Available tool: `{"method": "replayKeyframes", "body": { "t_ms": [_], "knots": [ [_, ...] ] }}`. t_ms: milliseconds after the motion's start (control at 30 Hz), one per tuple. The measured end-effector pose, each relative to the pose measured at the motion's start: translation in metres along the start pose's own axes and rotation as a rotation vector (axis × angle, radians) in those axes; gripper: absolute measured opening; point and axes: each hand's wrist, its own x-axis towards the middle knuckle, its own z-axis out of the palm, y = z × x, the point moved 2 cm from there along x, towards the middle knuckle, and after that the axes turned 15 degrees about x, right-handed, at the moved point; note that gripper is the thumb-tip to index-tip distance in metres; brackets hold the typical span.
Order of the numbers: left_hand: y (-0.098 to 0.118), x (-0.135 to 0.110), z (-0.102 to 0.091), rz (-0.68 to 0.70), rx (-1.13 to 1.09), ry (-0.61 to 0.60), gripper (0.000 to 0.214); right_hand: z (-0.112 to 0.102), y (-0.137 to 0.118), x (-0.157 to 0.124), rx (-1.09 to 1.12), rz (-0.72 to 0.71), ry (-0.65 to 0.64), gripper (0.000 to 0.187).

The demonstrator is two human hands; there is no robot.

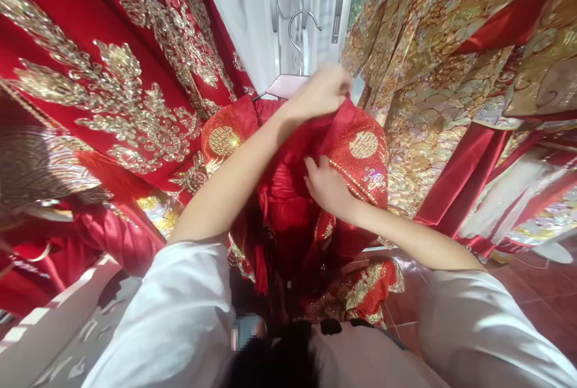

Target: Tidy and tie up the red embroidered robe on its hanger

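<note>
A red jacket (365,124) with gold round emblems and beaded edges hangs in front of me on a hanger (295,45) with a metal hook. My left hand (331,87) crosses over to the jacket's right shoulder, closed on a fold of red cloth by the collar. Lower down, my right hand (331,190) is at the front edge with its fingers bent against the cloth; the fingertips are partly lost in the red folds. Inside the jacket a gathered red lining or garment (291,187) shows. A red tassel (261,271) dangles below.
A red gown (112,69) with silver-gold beadwork hangs close on the left. Gold patterned garments (428,75) with red satin parts hang on the right. Behind the hanger stands a white door or frame (333,9). Embroidered red-gold cloth (369,292) is low, above the tiled floor (536,298).
</note>
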Motion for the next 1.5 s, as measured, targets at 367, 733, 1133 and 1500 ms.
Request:
{"method": "replayKeyframes", "body": {
  "t_ms": [367, 733, 1133, 1500],
  "knots": [
    [-0.103, -0.104, -0.071, -0.210, 0.068, 0.211, 0.018, -0.078, 0.074, -0.001, 0.193, -0.079, 0.368, 0.045],
    [-0.109, -0.152, -0.035, -0.284, 0.037, -0.016, 0.042, -0.094, 0.111, 0.077, 0.296, -0.298, 0.256, 0.030],
    [-0.111, -0.105, -0.035, -0.394, -0.344, -0.011, 0.060, -0.092, 0.104, 0.110, 0.364, -0.258, 0.398, 0.044],
    [-0.093, -0.162, -0.039, -0.472, -0.025, 0.032, 0.046, -0.082, 0.142, 0.047, 0.358, -0.186, 0.525, 0.037]
  ]
}}
